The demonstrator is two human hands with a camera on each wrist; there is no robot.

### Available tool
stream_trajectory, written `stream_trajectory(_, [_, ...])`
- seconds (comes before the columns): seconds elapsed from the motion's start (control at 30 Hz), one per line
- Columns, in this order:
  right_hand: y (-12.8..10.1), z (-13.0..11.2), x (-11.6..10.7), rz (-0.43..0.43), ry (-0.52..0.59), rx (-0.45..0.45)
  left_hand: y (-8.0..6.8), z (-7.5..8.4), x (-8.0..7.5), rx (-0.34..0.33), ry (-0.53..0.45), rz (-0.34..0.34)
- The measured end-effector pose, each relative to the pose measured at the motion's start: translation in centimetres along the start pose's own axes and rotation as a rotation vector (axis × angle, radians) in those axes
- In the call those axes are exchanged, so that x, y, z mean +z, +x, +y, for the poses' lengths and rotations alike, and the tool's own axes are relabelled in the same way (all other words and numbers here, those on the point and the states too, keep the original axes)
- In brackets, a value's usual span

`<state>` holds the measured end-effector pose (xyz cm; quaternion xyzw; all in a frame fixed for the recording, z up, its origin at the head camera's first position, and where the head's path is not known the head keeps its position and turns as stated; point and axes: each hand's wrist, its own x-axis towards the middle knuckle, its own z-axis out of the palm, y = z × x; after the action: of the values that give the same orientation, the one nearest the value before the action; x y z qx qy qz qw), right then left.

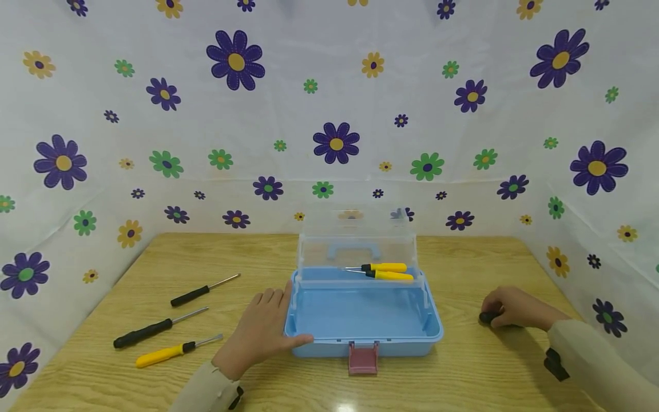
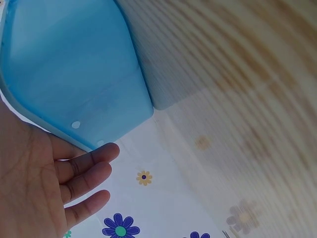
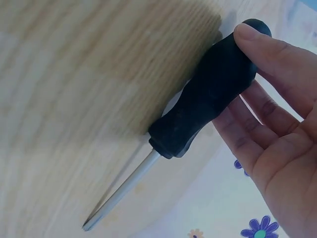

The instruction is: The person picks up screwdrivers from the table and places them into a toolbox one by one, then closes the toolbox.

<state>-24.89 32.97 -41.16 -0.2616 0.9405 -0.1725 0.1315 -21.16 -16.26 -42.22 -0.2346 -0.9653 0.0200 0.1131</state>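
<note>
A light blue toolbox (image 1: 363,348) stands mid-table with its clear lid (image 1: 360,223) raised and a pink latch (image 1: 362,360) hanging at the front. Two yellow-handled screwdrivers (image 1: 388,267) lie across the clear tray (image 1: 319,280) at its back. My left hand (image 1: 262,329) rests against the box's left side, fingers extended and thumb over the front rim. Off to the right of the box, my right hand (image 1: 520,309) grips a screwdriver by its thick black handle (image 3: 205,89), thumb on one side and fingers on the other. The metal shaft (image 3: 121,188) shows fully in the right wrist view, close over the wood.
Left of the box lie two black-handled screwdrivers (image 1: 146,333) and one yellow-handled screwdriver (image 1: 166,355) on the wooden table (image 1: 257,254). A flowered white cloth (image 1: 288,114) hangs behind the table and along both sides.
</note>
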Motion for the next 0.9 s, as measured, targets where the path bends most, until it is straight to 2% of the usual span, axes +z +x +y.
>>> stream_trajectory(0.1, [0.7,-0.3,-0.2,0.007,-0.025,-0.031,0.0,0.0,-0.1,-0.003,-0.003,-0.001])
stream_trajectory(0.53, [3.3,-1.3,-0.5,-0.021,-0.076,-0.019,0.0,0.1,-0.2,-0.002,0.008,-0.014])
stream_trajectory(0.7, [3.0,-1.1,-0.6,0.002,-0.048,0.024,0.0,0.1,-0.1,0.001,0.012,-0.004])
stream_trajectory(0.9, [1.4,-0.5,-1.4,0.111,0.010,0.054,0.0,0.1,-0.1,0.007,0.013,0.000])
